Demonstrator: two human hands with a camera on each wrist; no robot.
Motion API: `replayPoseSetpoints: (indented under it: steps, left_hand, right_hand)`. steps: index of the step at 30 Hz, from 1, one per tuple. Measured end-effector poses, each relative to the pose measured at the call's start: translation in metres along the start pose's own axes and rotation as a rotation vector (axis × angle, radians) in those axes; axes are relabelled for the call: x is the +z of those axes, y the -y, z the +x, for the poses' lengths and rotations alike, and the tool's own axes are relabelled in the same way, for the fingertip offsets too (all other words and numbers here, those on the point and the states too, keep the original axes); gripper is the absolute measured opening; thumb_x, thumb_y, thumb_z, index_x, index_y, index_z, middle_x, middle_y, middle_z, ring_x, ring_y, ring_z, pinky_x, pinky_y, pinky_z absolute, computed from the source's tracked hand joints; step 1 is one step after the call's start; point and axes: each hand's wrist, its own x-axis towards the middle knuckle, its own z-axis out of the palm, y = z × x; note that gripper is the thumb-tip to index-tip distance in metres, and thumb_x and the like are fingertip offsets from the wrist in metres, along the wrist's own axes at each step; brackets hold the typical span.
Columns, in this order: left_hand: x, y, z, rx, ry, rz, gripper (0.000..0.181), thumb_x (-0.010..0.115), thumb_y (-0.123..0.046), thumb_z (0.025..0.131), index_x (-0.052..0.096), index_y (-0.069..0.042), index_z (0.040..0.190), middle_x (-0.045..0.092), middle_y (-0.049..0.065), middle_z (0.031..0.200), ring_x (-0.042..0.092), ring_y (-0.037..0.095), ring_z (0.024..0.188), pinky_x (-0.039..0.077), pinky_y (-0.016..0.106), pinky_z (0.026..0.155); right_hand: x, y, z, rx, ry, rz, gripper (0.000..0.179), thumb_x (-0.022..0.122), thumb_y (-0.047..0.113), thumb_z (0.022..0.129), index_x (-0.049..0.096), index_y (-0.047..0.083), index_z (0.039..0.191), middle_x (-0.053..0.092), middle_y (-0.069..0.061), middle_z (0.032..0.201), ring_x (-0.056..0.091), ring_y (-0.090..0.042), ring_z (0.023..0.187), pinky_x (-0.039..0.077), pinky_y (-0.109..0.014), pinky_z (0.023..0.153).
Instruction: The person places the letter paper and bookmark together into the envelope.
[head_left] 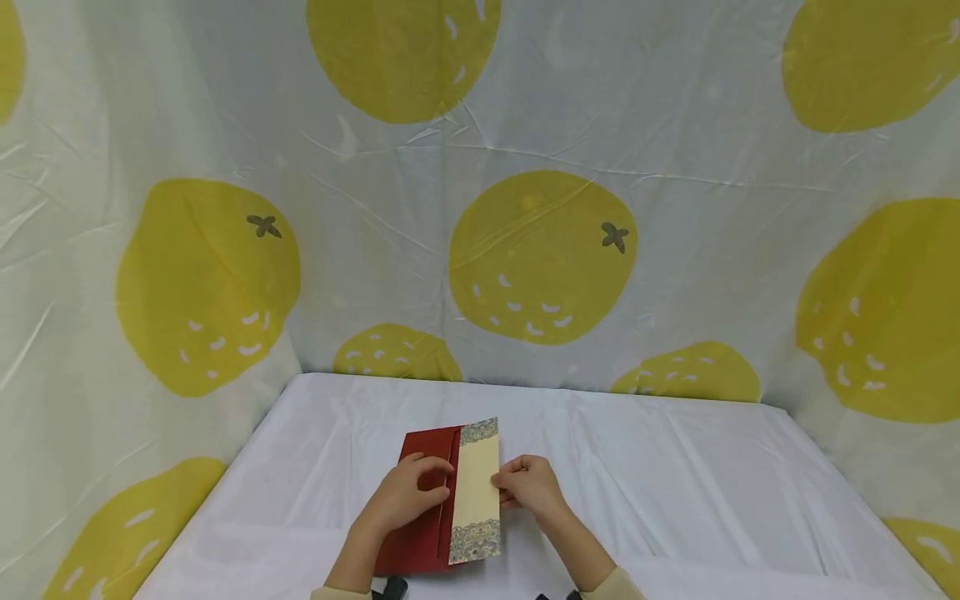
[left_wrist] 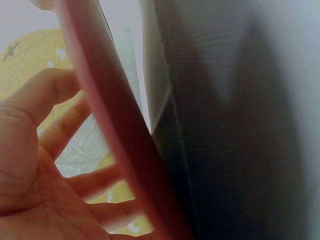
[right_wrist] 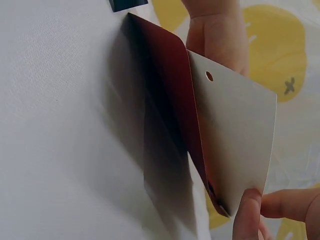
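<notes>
A red envelope [head_left: 408,540] lies tilted near the front of the table, its opening facing right. Out of that opening sticks a cream card [head_left: 477,483] with blue-grey lace print at both ends. My left hand [head_left: 408,492] holds the envelope, index finger and thumb bent at the flap edge; its fingers [left_wrist: 60,130] meet the red edge in the left wrist view. With thumb and index finger my right hand [head_left: 531,483] pinches the card's right edge. The card's plain back [right_wrist: 235,125] has a small hole near one end in the right wrist view. Its left side is hidden inside the envelope.
A white cloth [head_left: 675,483] covers the table. Behind and at the sides hangs a pale curtain [head_left: 375,250] with large yellow fruit prints. Dark wrist-worn devices [head_left: 392,587] show at the lower edge, by the sleeves.
</notes>
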Motion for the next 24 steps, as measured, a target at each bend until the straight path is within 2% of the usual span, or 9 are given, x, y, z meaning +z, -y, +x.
replayPoseSetpoints:
  steps: [8,24]
  left_hand:
    - [-0.0005,-0.0016,0.0002,-0.013,0.01,-0.005,0.023,0.072,-0.021,0.086,0.069,-0.019,0.109,0.048,0.03,0.135,0.039,0.055,0.128,0.036,0.07,0.093]
    - [-0.0005,-0.0011,-0.001,-0.022,0.01,0.002,0.023,0.072,-0.02,0.086,0.069,-0.019,0.109,0.047,0.03,0.136,0.04,0.054,0.127,0.037,0.069,0.094]
  right_hand:
    - [0.0072,0.003,-0.0035,-0.012,-0.067,-0.088,0.009,0.069,0.0,0.079,0.061,-0.004,0.083,0.059,-0.006,0.066,0.057,-0.011,0.053,0.054,-0.028,0.051]
    - [0.0068,0.0012,-0.0025,-0.006,-0.047,-0.027,0.008,0.068,-0.001,0.078,0.061,-0.005,0.081,0.061,-0.006,0.063,0.059,-0.012,0.052,0.054,-0.028,0.052]
